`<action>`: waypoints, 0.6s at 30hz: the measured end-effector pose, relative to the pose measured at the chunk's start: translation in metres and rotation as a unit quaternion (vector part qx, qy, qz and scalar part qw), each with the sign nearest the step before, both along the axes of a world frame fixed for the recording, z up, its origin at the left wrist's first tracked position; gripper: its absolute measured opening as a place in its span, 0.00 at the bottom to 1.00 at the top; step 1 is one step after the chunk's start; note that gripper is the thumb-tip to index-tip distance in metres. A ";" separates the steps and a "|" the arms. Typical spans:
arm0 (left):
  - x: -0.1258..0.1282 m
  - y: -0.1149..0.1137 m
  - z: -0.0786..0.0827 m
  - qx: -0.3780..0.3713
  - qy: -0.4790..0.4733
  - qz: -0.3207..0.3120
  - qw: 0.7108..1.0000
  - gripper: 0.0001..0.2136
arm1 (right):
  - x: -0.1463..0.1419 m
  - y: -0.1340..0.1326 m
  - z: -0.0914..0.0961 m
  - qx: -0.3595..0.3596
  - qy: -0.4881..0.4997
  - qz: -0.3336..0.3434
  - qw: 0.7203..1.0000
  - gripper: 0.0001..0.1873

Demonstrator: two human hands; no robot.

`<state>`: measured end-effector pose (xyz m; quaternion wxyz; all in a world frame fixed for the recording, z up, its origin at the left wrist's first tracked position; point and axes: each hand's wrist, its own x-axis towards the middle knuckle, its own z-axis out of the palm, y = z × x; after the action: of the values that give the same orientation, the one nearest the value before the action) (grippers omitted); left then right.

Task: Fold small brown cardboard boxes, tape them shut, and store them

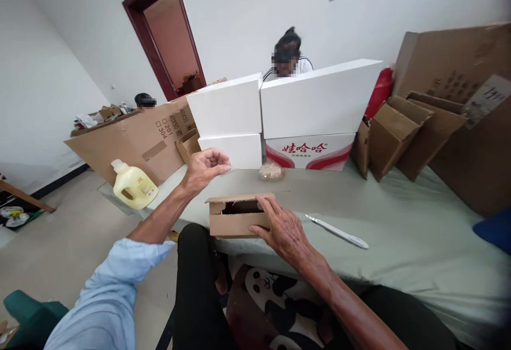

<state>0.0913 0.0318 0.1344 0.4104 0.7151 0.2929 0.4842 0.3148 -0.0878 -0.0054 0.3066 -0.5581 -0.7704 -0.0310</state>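
A small brown cardboard box (pixel 233 226) lies at the near edge of the table, with a dark gap along its top. My right hand (pixel 281 222) grips its right end, thumb on the front face and fingers over the top. Raised above and to the left of the box, my left hand (pixel 206 169) has curved fingers with the thumb apart, and I see nothing in it. To the right of the box lies a scalpel-like knife (pixel 337 231) with a pale handle, its blade pointing back left. A clear plastic-wrapped bundle or tape roll (pixel 271 172) sits beyond the box.
White boxes (pixel 319 100) and a printed red-and-white carton (pixel 309 151) form a wall across the table. A yellow jug (pixel 134 184) stands left, before a large carton (pixel 147 132). Folded cardboard pieces (pixel 395 132) lean at right. Two people sit beyond.
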 end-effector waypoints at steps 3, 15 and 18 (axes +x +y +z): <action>0.039 0.065 -0.017 -0.081 0.079 0.014 0.994 0.15 | -0.002 -0.007 -0.010 0.027 0.001 0.002 1.000 0.37; 0.184 0.205 -0.130 -0.090 0.289 -0.037 0.952 0.15 | -0.007 -0.030 -0.022 0.085 0.017 0.021 0.996 0.41; 0.193 0.221 -0.156 -0.073 0.314 -0.045 0.945 0.17 | -0.007 -0.035 -0.025 0.098 0.027 0.024 0.995 0.40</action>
<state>0.2843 0.2531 -0.0215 0.3698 0.8114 0.4094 0.1933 0.3073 -0.1225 -0.0306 0.3811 -0.5072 -0.7684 -0.0842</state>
